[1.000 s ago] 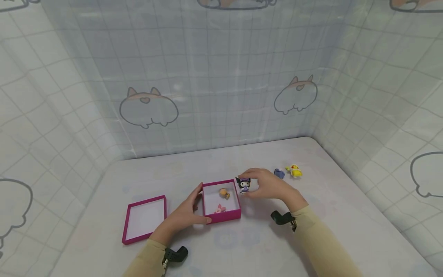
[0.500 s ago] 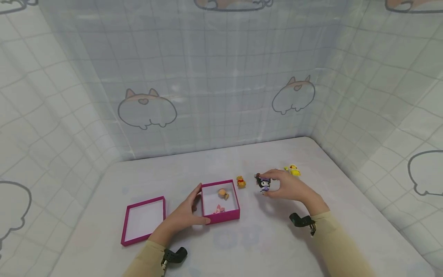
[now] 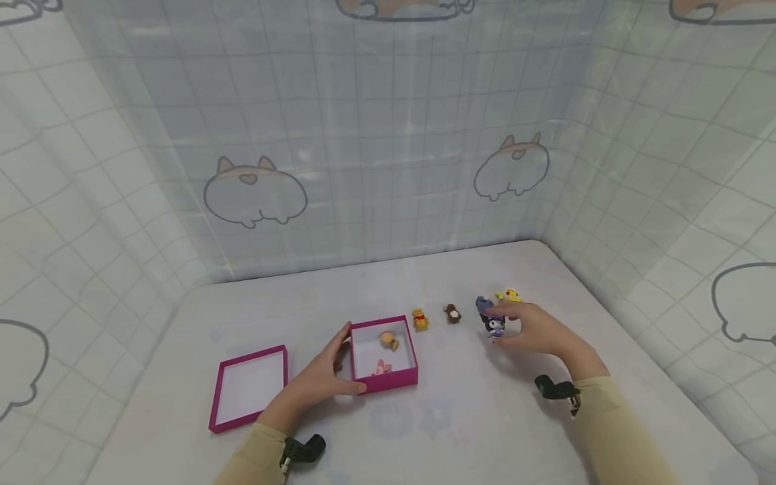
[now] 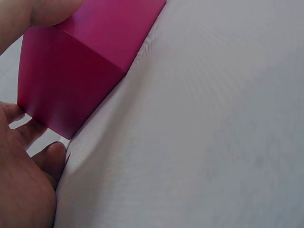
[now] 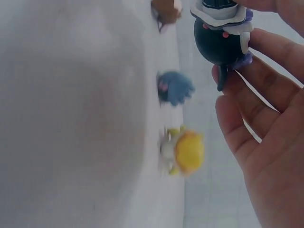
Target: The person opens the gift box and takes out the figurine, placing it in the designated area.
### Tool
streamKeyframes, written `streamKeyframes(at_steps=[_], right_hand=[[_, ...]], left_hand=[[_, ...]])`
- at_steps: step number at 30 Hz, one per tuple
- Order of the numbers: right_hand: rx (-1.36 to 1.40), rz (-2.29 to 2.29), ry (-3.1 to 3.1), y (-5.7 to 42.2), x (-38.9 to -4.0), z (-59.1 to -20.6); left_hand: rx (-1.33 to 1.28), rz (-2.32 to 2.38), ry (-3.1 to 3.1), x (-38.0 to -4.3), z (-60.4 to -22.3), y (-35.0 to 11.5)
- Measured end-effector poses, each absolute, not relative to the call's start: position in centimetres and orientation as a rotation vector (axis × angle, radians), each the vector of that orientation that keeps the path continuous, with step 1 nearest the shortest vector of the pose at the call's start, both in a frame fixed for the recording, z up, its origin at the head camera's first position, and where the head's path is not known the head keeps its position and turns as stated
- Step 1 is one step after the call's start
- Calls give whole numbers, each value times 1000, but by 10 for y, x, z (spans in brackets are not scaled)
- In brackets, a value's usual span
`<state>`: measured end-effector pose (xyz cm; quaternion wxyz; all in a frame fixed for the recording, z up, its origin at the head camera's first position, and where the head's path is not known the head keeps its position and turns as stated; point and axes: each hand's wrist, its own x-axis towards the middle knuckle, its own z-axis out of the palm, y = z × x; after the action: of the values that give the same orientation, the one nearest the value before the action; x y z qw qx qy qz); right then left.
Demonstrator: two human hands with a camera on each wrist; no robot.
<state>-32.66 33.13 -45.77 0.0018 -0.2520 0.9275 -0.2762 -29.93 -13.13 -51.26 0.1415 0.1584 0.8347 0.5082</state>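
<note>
A black-hooded figurine with a white face and purple dress [image 3: 496,327] is pinched between the thumb and fingers of my right hand [image 3: 542,331], above the right part of the table. Just behind it lies a blue figurine [image 3: 483,304], partly covered in the head view. My left hand [image 3: 318,377] grips the left side of a magenta box [image 3: 391,382], thumb at the front corner and fingers at the back one. Inside the box are an orange-headed figurine [image 3: 388,339] and a pink figurine [image 3: 382,367]. The left wrist view shows the box's magenta outer wall [image 4: 71,80] close up.
A matching magenta lid [image 3: 247,426] lies on the table, left of the box. Right of the box are a yellow bear figurine in red [image 3: 419,319] and a brown figurine [image 3: 452,314]. A yellow figurine [image 3: 512,295] lies beyond the right hand. Patterned curtains [image 3: 376,148] surround the table.
My right hand has moved right from beside the box with the black-hooded figurine, uncovering the bear and brown figurines. The left hand still grips the box.
</note>
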Motion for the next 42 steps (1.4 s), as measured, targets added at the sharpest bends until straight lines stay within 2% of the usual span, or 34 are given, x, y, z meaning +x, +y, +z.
streamKeyframes(at_steps=[20, 42], right_hand=[[-571, -863, 2848, 383, -321, -466], [-519, -781, 2809, 396, -321, -466]], left_hand=[[444, 1434, 2429, -300, -510, -131], [432, 1418, 2435, -303, -511, -132]])
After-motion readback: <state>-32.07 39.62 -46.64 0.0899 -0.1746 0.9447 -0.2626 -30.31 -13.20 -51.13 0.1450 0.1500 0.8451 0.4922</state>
